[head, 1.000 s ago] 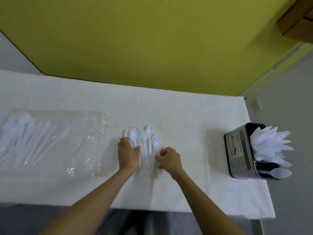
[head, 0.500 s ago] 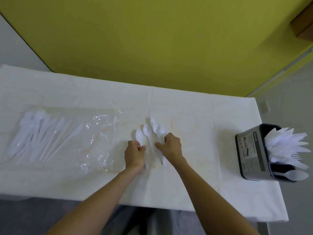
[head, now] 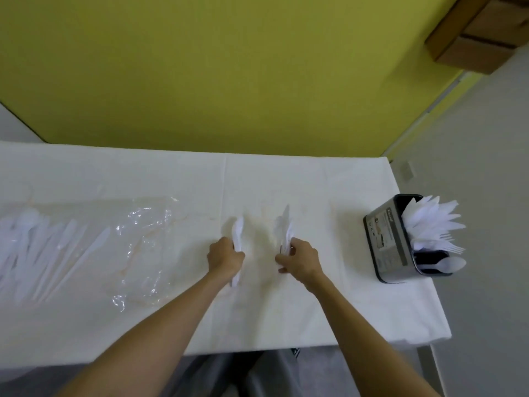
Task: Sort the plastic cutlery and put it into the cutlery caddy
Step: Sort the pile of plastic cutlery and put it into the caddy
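Observation:
My left hand (head: 224, 257) is shut on a small bunch of white plastic spoons (head: 238, 232), bowls pointing away from me. My right hand (head: 300, 257) is shut on a second bunch of white spoons (head: 284, 227). Both hands are over the middle of the white table (head: 286, 179), about a hand's width apart. The dark cutlery caddy (head: 385, 245) stands near the table's right edge, with white knives and forks fanned out of its far part and one spoon (head: 450, 265) leaning out of its near compartment.
At the left lies a clear plastic bag (head: 143, 245) with a heap of white cutlery (head: 43, 247) on it. A yellow wall stands behind the table. The table's right edge is just past the caddy.
The spoons lay fanned on the table under both hands. Now they are gathered into two bunches, one held in each hand, and the hands have moved apart.

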Tool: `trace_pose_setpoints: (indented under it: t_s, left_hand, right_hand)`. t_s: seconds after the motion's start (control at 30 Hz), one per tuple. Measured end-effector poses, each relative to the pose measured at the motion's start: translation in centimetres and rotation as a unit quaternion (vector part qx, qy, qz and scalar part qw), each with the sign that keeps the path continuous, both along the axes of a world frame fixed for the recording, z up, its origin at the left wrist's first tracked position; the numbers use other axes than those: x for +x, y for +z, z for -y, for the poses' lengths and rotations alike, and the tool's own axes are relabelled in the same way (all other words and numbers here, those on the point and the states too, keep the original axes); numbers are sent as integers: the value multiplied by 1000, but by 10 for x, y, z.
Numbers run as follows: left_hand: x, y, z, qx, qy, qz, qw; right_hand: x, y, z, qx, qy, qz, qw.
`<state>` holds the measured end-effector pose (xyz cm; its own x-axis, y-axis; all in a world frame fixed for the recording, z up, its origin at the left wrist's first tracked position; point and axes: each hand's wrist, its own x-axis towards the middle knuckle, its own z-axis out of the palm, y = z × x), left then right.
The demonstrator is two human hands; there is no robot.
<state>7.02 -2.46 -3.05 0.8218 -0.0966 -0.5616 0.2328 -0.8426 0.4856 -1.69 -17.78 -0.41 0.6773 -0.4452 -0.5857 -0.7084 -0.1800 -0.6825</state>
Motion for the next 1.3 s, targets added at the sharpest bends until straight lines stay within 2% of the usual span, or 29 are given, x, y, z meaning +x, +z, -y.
trace_pose_setpoints:
  t_s: [0.07, 0.2, 0.37, 0.47, 0.53, 0.6, 0.7, 0.8, 0.87, 0.97, 1.17, 1.23, 1.3]
  left_hand:
    - [-1, 1, 1, -40, 14, -24, 999]
    - [-11, 23, 33, -230, 16, -60, 971]
    - [-43, 81, 120, -450, -9, -114, 886]
    - [-72, 104, 167, -520, -17, -164, 838]
    - [-94, 110, 194, -531, -31, -171, 829]
    - [-114, 110, 217, -518, -46, -152, 841]
    - [-134, 104, 240, -470, -77, -86, 875]
    - [-145, 97, 252, -386, -134, 5, 912]
    - [-147, 93, 255, -374, -169, 41, 911]
    - [-146, 88, 253, -372, -213, 60, 902]
    - [-145, 83, 243, -379, -226, 92, 893]
    - [-142, 82, 238, -374, -231, 110, 892]
    - [-139, 83, 232, -375, -238, 122, 888]
  right_hand:
    - [-10, 13, 11, 52, -53, 63, 995]
    - [-36, 53, 49, 124, -135, 178, 967]
    - [-93, 108, 118, 94, -264, 276, 919]
    - [-134, 120, 163, 43, -348, 300, 887]
    - [-154, 114, 183, 18, -393, 286, 874]
    - [-163, 101, 196, -58, -407, 233, 882]
    - [-167, 92, 200, -207, -317, 132, 916]
    - [-170, 87, 198, -230, -240, 97, 938]
    - [-171, 88, 197, -209, -239, 99, 943]
    - [-173, 89, 198, -232, -222, 119, 939]
    - [-178, 83, 194, -228, -182, 174, 940]
    - [-179, 81, 189, -246, -175, 200, 932]
    - [-179, 79, 185, -306, -171, 196, 916]
